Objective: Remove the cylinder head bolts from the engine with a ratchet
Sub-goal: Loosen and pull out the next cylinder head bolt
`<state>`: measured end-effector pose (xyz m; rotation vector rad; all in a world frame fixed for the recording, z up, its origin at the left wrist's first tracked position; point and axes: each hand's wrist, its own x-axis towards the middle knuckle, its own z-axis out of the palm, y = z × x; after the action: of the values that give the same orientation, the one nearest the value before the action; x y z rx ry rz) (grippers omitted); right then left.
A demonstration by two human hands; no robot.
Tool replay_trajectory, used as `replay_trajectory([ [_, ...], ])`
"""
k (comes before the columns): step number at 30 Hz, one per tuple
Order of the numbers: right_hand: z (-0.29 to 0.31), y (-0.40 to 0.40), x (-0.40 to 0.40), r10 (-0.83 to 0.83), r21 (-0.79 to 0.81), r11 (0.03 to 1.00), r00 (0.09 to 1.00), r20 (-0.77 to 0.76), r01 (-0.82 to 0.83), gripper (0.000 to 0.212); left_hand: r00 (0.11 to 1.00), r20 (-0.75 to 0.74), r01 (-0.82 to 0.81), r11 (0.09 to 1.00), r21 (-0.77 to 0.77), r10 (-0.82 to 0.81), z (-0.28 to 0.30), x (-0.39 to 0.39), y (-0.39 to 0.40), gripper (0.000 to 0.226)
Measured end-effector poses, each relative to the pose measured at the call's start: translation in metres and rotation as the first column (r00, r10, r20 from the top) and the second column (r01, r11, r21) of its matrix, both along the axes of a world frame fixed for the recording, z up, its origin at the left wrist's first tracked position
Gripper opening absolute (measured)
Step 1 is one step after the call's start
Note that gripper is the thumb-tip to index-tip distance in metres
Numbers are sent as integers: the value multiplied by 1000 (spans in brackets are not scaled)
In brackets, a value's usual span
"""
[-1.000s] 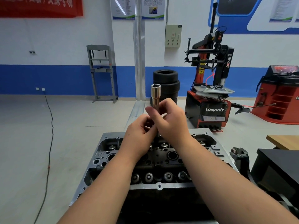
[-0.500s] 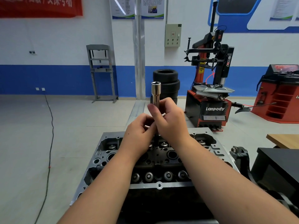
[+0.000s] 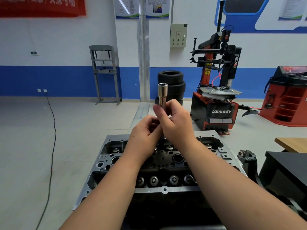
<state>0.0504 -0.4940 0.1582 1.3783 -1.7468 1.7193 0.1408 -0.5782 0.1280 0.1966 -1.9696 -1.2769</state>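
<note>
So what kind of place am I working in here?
Probably an auto repair training workshop: a tyre changer, stacked tyres and a hydraulic press stand along the wall, with an engine in front.

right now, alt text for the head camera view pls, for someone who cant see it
Both hands hold a long metal socket upright above an open cylinder head: the right hand grips its lower part, and the left hand pinches something just below it. Behind stand stacked tyres and a red tyre changer.
</note>
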Motion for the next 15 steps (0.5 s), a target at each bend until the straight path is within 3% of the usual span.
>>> replay_trajectory([
  [4, 0, -1, -1, 44, 32, 999, 999, 16, -44, 36, 999, 30, 20, 998, 54, -21, 0, -1, 1, 20],
  [7, 1, 0, 0, 70, 55, 996, 997, 23, -71, 40, 994, 102, 49, 999, -22, -47, 0, 1, 2, 21],
  [15, 0, 0, 1, 33, 17, 999, 999, 1, -33, 21, 998, 50, -23, 1000, 18, 22, 2, 2, 2, 11],
])
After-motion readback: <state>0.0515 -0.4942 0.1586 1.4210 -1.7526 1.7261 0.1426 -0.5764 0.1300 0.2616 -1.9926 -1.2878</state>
